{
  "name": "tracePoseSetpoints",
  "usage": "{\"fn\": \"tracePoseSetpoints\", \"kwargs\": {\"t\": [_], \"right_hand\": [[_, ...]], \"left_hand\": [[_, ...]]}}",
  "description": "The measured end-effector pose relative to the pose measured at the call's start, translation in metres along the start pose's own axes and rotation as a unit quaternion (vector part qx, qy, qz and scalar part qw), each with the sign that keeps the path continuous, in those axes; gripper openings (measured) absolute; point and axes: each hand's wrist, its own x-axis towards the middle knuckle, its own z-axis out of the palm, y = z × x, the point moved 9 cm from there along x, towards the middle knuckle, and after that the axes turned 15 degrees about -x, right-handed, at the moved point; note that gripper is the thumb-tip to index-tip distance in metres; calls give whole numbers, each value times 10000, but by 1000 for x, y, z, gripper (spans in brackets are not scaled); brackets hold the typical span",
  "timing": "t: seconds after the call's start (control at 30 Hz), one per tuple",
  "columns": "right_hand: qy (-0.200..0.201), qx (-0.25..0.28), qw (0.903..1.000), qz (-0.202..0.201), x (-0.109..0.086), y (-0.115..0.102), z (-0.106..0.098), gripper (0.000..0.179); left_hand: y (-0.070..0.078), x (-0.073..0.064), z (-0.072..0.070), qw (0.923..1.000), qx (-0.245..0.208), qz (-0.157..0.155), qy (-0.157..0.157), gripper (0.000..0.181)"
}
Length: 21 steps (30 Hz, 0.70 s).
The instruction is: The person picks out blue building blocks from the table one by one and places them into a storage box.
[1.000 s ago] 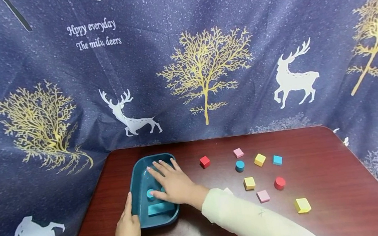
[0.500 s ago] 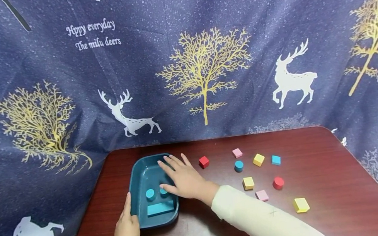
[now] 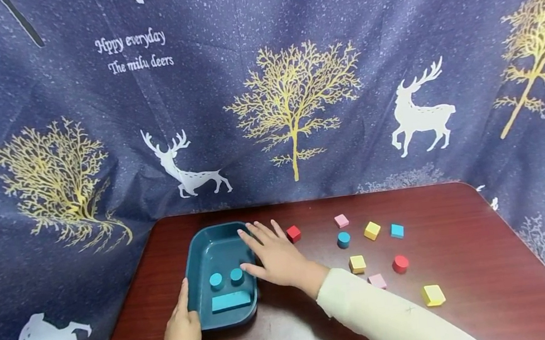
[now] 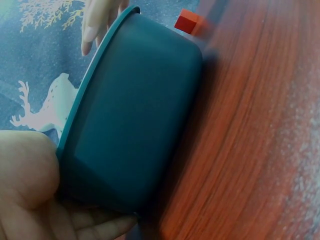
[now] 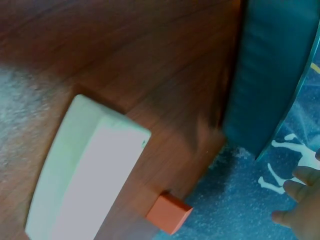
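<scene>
A dark teal plastic basin stands at the left of the table. Two turquoise cylinders and a long turquoise block lie inside its near half. My left hand lies against the basin's left wall, fingers straight along it; in the left wrist view that hand reaches round the basin's lower corner. Over the right rim hovers my right hand, fingers spread and nothing held. A red cube is just beyond its fingers.
Right of the basin lie several small blocks: yellow cubes, pink blocks, blue pieces and a red cylinder. A pale long block shows in the right wrist view. A patterned curtain hangs behind the table.
My right hand has moved right, from over the basin's inside to its right rim, uncovering the second turquoise cylinder. The left hand and basin stay in place.
</scene>
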Motion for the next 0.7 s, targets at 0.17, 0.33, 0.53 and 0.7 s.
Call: {"fn": "tracePoseSetpoints", "kwargs": {"t": [0.17, 0.33, 0.53, 0.7], "right_hand": [[120, 86, 9998, 158, -6, 12, 0, 78], [174, 156, 9992, 327, -14, 28, 2, 78], [200, 87, 9987, 459, -25, 46, 3, 80], [283, 141, 9982, 507, -33, 58, 3, 78]], "left_hand": [[0, 1, 1, 10000, -12, -52, -33, 74], [-1, 1, 1, 10000, -25, -13, -26, 74], [0, 0, 1, 10000, -3, 52, 28, 73], [0, 0, 0, 10000, -13, 36, 26, 73]]}}
